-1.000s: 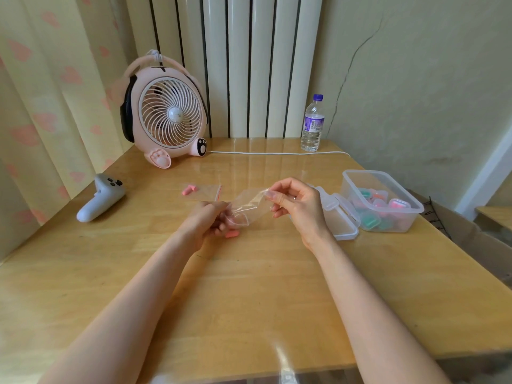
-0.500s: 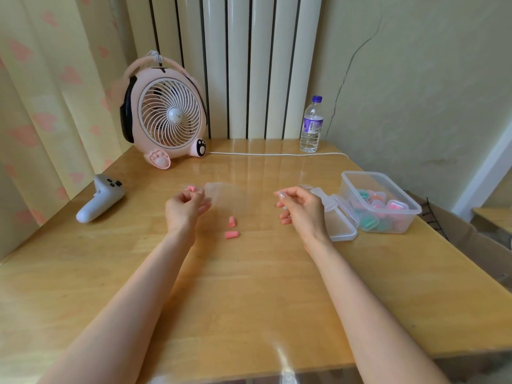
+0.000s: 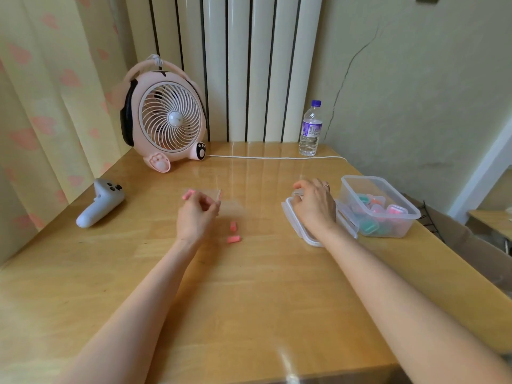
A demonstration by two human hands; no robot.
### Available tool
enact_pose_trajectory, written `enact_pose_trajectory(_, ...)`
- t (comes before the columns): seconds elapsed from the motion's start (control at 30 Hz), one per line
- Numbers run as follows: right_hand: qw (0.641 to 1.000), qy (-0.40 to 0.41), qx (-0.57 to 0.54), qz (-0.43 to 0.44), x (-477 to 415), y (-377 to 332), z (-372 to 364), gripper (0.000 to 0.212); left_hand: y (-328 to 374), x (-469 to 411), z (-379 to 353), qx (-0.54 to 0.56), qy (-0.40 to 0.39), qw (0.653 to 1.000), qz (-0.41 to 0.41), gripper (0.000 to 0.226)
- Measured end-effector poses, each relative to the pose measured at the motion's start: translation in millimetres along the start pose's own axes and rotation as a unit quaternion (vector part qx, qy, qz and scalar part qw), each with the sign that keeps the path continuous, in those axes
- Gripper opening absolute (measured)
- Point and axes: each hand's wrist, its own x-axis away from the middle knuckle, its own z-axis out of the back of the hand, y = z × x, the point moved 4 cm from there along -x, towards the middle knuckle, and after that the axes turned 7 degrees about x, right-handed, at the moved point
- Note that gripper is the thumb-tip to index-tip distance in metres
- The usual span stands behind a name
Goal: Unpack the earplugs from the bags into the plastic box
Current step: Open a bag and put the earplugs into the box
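My left hand (image 3: 197,214) pinches an empty clear bag (image 3: 231,209), blurred, just above the table. Behind that hand lies another clear bag with a pink earplug (image 3: 188,194) in it. Two loose pink earplugs (image 3: 233,231) lie on the table right of my left wrist. My right hand (image 3: 314,207) rests palm-down over the white-rimmed lid (image 3: 307,237); its fingertips curl over the lid's far end and are hidden. The clear plastic box (image 3: 400,220) stands open just right of the lid, holding several small green and pink cases.
A pink desk fan (image 3: 169,120) stands at the back left, its white cable (image 3: 271,157) running to the right. A water bottle (image 3: 310,128) is at the back. A white controller (image 3: 99,202) lies at the left edge. The table ends right of the box.
Both hands let the bag apart after the earplugs dropped onto the table. My left hand carried the bag left and back; my right hand moved right onto the lid.
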Motion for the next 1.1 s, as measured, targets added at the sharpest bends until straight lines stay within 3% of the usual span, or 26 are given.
enact_pose_trajectory(0.17, 0.972, -0.11, 0.206, -0.019, -21, 27, -31, 0.044, 14, 16, -17, -0.009, -0.107, 0.991, -0.077, 0.011)
enact_pose_trajectory(0.37, 0.983, -0.039, 0.178, 0.012, -23, 26, -40, 0.037, 14, 16, -19, -0.017, -0.117, 0.988, -0.102, 0.009)
enact_pose_trajectory(0.43, 0.995, 0.011, 0.099, 0.017, -22, 15, -27, 0.03, 15, 16, -20, -0.013, -0.12, 0.987, -0.108, 0.008)
enact_pose_trajectory(0.5, 0.996, 0.024, -0.087, -0.004, -17, -3, -9, 0.027, 17, 18, -22, 0.003, -0.131, 0.984, -0.121, 0.01)
enact_pose_trajectory(0.53, 0.974, -0.013, -0.224, -0.02, -12, -15, -3, 0.03, 19, 19, -23, 0.016, -0.135, 0.982, -0.13, 0.013)
enact_pose_trajectory(0.57, 0.929, -0.069, -0.362, -0.032, -5, -28, 2, 0.034, 21, 21, -24, 0.03, -0.136, 0.981, -0.136, 0.017)
enact_pose_trajectory(0.63, 0.839, -0.167, -0.516, -0.04, 11, -50, 6, 0.041, 26, 23, -24, 0.052, -0.127, 0.979, -0.15, 0.032)
enact_pose_trajectory(0.73, 0.8, -0.223, -0.556, -0.036, 33, -67, 5, 0.041, 27, 22, -23, 0.057, -0.113, 0.979, -0.162, 0.041)
enact_pose_trajectory(0.83, 0.795, -0.232, -0.56, -0.038, 44, -66, -6, 0.038, 22, 20, -24, 0.052, -0.122, 0.977, -0.168, 0.03)
enact_pose_trajectory(0.93, 0.749, -0.237, -0.617, -0.053, 49, -62, -16, 0.023, 20, 22, -27, 0.047, -0.133, 0.972, -0.186, 0.031)
enact_pose_trajectory(1.0, 0.742, -0.225, -0.629, -0.062, 49, -60, -18, 0.017, 22, 25, -30, 0.036, -0.14, 0.966, -0.214, 0.031)
enact_pose_trajectory(1.1, 0.728, -0.216, -0.646, -0.075, 49, -57, -19, 0.03, 24, 28, -32, 0.035, -0.144, 0.96, -0.239, 0.032)
